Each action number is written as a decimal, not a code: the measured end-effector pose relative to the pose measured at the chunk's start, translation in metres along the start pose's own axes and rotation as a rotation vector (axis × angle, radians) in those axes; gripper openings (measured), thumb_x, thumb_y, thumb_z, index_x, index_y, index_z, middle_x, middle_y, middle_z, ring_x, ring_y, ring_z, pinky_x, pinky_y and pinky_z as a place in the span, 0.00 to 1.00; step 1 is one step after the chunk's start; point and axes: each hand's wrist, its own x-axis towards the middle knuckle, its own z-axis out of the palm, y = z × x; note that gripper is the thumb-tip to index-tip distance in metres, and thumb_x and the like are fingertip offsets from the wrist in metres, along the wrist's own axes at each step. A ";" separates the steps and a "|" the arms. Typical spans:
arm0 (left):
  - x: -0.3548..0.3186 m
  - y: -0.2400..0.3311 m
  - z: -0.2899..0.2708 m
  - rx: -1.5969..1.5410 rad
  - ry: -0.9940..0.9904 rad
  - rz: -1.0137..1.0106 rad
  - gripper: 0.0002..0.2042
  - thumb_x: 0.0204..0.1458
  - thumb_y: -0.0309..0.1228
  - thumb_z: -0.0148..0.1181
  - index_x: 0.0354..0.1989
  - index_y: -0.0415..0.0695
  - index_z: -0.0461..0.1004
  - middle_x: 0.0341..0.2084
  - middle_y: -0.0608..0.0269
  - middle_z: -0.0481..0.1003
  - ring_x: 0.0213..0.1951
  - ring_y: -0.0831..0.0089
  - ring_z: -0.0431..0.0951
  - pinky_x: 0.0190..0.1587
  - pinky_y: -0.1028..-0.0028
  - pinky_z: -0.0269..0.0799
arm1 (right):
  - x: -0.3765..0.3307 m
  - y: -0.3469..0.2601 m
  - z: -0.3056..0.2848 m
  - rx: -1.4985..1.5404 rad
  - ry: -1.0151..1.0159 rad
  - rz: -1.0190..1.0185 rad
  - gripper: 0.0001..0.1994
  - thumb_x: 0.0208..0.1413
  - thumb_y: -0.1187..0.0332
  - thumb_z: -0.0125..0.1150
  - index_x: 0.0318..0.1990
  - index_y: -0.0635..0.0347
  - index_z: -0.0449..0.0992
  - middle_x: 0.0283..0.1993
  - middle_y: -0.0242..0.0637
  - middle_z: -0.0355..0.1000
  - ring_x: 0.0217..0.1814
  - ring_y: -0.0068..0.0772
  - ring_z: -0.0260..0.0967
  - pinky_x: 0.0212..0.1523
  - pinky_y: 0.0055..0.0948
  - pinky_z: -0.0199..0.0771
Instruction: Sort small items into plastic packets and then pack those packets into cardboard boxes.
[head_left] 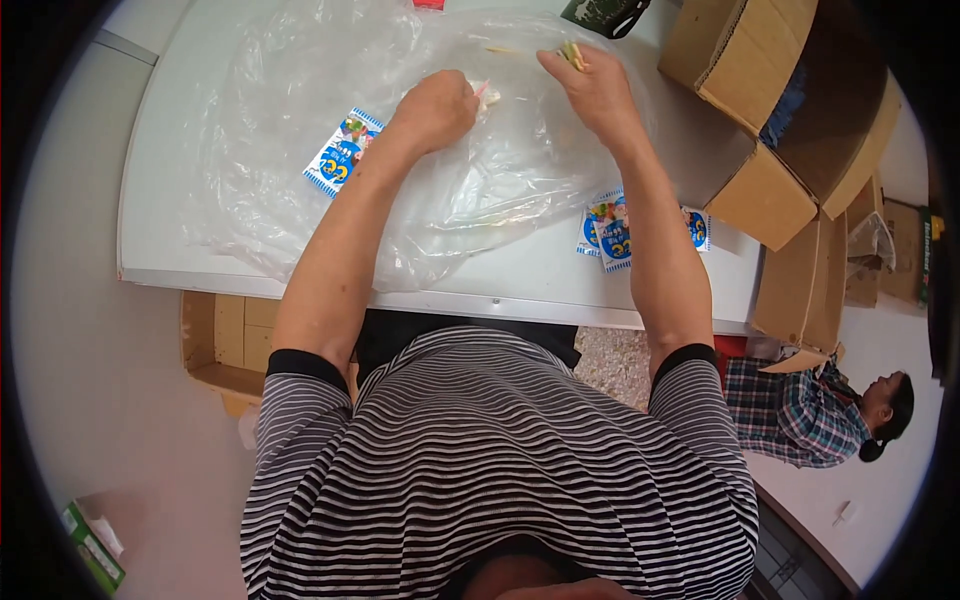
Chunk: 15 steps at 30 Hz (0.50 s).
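White bench [160, 190] spread with a crumpled clear plastic bag [260, 150], under a person's left hand [437, 108] and right hand [598, 92].
An open cardboard box [765, 200] stands to the right of the right hand. A dark green patterned item [605, 15] lies just beyond that hand. One blue-and-white packet [338, 158] rests on the bag, left of and nearer the body than the left hand; more blue-and-white packets [612, 238] lie below the right hand, partly hidden by its forearm. The right hand grasps small yellow-green pieces [572, 55] between thumb and fingers. The left hand is curled, a pink-and-white piece [488, 98] at its fingertips; whether gripped, I cannot tell.
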 end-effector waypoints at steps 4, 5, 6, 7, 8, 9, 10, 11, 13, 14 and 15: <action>-0.006 0.000 -0.008 -0.420 -0.134 -0.176 0.14 0.64 0.37 0.53 0.38 0.35 0.73 0.28 0.59 0.79 0.27 0.76 0.77 0.29 0.73 0.76 | 0.008 -0.029 0.006 -0.218 0.050 -0.146 0.14 0.61 0.58 0.60 0.33 0.60 0.77 0.25 0.40 0.75 0.26 0.42 0.70 0.32 0.38 0.70; -0.006 -0.001 -0.008 -0.421 -0.132 -0.176 0.14 0.64 0.37 0.53 0.38 0.35 0.73 0.28 0.59 0.79 0.27 0.76 0.77 0.29 0.73 0.76 | 0.013 -0.032 0.011 -0.331 0.025 -0.188 0.12 0.60 0.58 0.59 0.35 0.58 0.78 0.29 0.44 0.76 0.31 0.47 0.72 0.35 0.42 0.72; -0.008 -0.003 -0.008 -0.428 -0.129 -0.166 0.14 0.64 0.36 0.52 0.39 0.35 0.72 0.29 0.59 0.79 0.27 0.76 0.77 0.29 0.74 0.77 | 0.019 -0.034 0.015 -0.443 -0.001 -0.232 0.12 0.59 0.58 0.58 0.37 0.56 0.79 0.33 0.47 0.77 0.35 0.52 0.75 0.38 0.46 0.73; -0.009 -0.005 -0.008 -0.435 -0.126 -0.157 0.14 0.65 0.36 0.52 0.40 0.35 0.72 0.29 0.59 0.79 0.27 0.75 0.78 0.29 0.74 0.77 | 0.025 -0.032 0.019 -0.443 -0.003 -0.236 0.12 0.59 0.58 0.58 0.37 0.56 0.79 0.33 0.47 0.77 0.35 0.52 0.75 0.38 0.46 0.73; -0.009 -0.007 -0.007 -0.435 -0.124 -0.159 0.14 0.65 0.36 0.52 0.40 0.35 0.72 0.29 0.59 0.79 0.27 0.75 0.78 0.29 0.74 0.77 | 0.033 -0.027 0.026 -0.533 -0.066 -0.236 0.11 0.59 0.59 0.57 0.38 0.55 0.80 0.35 0.46 0.78 0.38 0.52 0.75 0.39 0.48 0.73; -0.009 -0.008 -0.005 -0.466 -0.108 -0.155 0.14 0.65 0.36 0.52 0.40 0.35 0.72 0.29 0.58 0.79 0.27 0.75 0.78 0.29 0.74 0.77 | 0.041 -0.020 0.033 -0.624 -0.130 -0.239 0.11 0.59 0.59 0.56 0.38 0.54 0.80 0.37 0.44 0.79 0.42 0.53 0.76 0.41 0.49 0.73; -0.009 -0.008 -0.004 -0.497 -0.091 -0.151 0.14 0.65 0.36 0.52 0.40 0.34 0.72 0.30 0.58 0.80 0.27 0.75 0.78 0.30 0.74 0.76 | 0.048 -0.013 0.039 -0.624 -0.132 -0.243 0.11 0.59 0.59 0.56 0.38 0.54 0.80 0.37 0.44 0.79 0.42 0.53 0.76 0.41 0.49 0.73; -0.008 -0.009 -0.003 -0.499 -0.087 -0.156 0.14 0.65 0.36 0.52 0.40 0.34 0.72 0.30 0.58 0.80 0.27 0.75 0.78 0.30 0.74 0.76 | 0.054 -0.001 0.044 -0.647 -0.142 -0.246 0.10 0.59 0.60 0.56 0.38 0.54 0.80 0.37 0.44 0.79 0.42 0.54 0.76 0.42 0.49 0.74; -0.009 -0.009 -0.002 -0.467 -0.082 -0.135 0.16 0.65 0.38 0.52 0.40 0.34 0.72 0.30 0.57 0.80 0.27 0.75 0.78 0.30 0.74 0.76 | 0.062 0.009 0.049 -0.670 -0.158 -0.257 0.10 0.59 0.61 0.55 0.38 0.54 0.80 0.37 0.44 0.79 0.43 0.54 0.76 0.42 0.48 0.74; -0.010 -0.009 -0.001 -0.470 -0.077 -0.141 0.16 0.65 0.38 0.52 0.40 0.34 0.72 0.30 0.57 0.80 0.27 0.75 0.78 0.30 0.74 0.76 | 0.064 0.010 0.049 -0.668 -0.190 -0.255 0.10 0.57 0.63 0.55 0.39 0.55 0.81 0.39 0.46 0.79 0.44 0.54 0.77 0.43 0.49 0.75; -0.010 -0.010 -0.001 -0.463 -0.076 -0.142 0.17 0.66 0.40 0.52 0.40 0.34 0.72 0.29 0.57 0.80 0.27 0.75 0.78 0.30 0.74 0.76 | 0.067 0.012 0.050 -0.665 -0.221 -0.252 0.11 0.55 0.65 0.55 0.40 0.56 0.81 0.41 0.48 0.79 0.45 0.54 0.77 0.44 0.49 0.77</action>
